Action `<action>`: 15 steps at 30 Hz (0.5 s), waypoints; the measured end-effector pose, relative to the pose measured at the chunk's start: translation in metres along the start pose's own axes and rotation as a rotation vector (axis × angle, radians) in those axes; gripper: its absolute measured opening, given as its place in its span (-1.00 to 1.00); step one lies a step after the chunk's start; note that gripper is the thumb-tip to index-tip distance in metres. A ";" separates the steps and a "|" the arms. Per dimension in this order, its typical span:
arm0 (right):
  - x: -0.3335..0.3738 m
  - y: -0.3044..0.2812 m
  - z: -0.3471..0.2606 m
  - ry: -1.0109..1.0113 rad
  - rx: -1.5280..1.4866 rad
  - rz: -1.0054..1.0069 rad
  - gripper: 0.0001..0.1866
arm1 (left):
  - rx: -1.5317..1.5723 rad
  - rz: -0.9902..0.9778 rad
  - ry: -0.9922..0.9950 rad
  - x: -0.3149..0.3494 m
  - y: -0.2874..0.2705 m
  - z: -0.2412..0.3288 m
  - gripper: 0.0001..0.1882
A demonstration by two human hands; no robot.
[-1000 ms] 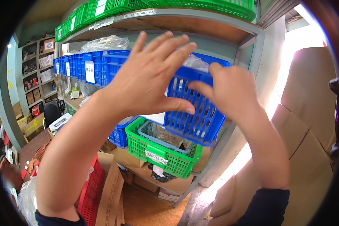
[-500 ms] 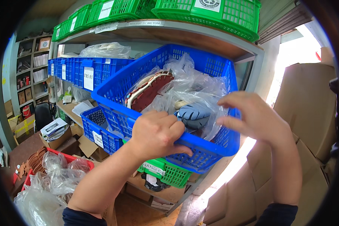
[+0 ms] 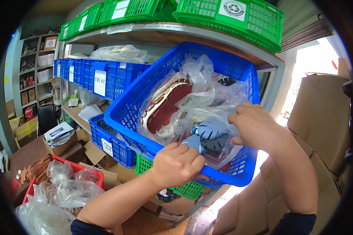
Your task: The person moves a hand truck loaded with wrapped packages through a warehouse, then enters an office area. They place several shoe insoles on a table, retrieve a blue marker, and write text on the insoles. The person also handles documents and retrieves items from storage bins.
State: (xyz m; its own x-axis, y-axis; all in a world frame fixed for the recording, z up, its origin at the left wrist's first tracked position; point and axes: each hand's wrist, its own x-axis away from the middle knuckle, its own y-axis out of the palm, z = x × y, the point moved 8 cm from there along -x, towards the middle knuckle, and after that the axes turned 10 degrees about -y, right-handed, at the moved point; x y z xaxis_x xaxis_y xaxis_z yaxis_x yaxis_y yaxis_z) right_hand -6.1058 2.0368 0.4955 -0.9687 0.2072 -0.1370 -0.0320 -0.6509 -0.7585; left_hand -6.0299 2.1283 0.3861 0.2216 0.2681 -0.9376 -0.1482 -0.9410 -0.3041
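A blue plastic basket (image 3: 124, 132) is tilted toward me at the shelf. My left hand (image 3: 177, 164) is wrapped over its near rim, fingers inside and thumb outside. Within the basket lie clear plastic bags (image 3: 206, 100). A dark red, sole-shaped piece with a white edge (image 3: 166, 105) shows through the plastic on the left. Light blue and dark grey pieces with slits (image 3: 211, 131) lie nearer the front. At the basket's right side, my right hand (image 3: 252, 124) has its fingers and thumb curled on the clear plastic beside the blue pieces.
Green crates (image 3: 231, 21) line the shelf top above. More blue baskets (image 3: 115, 84) stand on the left, with a smaller one (image 3: 117, 145) below. A red crate of bagged pieces (image 3: 100, 176) sits lower left. Large brown cardboard (image 3: 317, 113) rises on the right.
My right hand has moved in onto the plastic, its fingers drawing closer together. The basket appears more tipped toward me. My left hand stays on the rim; the view has shifted slightly.
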 end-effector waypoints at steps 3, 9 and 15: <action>-0.004 -0.004 -0.009 -0.087 -0.078 0.097 -0.65 | -0.017 -0.007 -0.004 0.005 0.002 0.001 -0.59; -0.034 -0.024 -0.015 -0.207 -0.094 0.388 -0.79 | 0.003 0.026 -0.003 0.010 0.002 0.005 -0.62; -0.114 -0.019 -0.054 -0.524 -0.130 0.655 -0.89 | 0.025 0.028 -0.005 0.010 0.001 0.007 -0.65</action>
State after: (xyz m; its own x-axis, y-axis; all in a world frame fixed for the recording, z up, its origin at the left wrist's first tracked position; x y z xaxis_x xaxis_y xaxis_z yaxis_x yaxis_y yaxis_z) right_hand -5.9813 2.0650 0.4916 -0.7719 -0.5679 -0.2858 0.5726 -0.4256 -0.7007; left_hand -6.0343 2.1318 0.3753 0.2123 0.2424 -0.9466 -0.1785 -0.9428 -0.2815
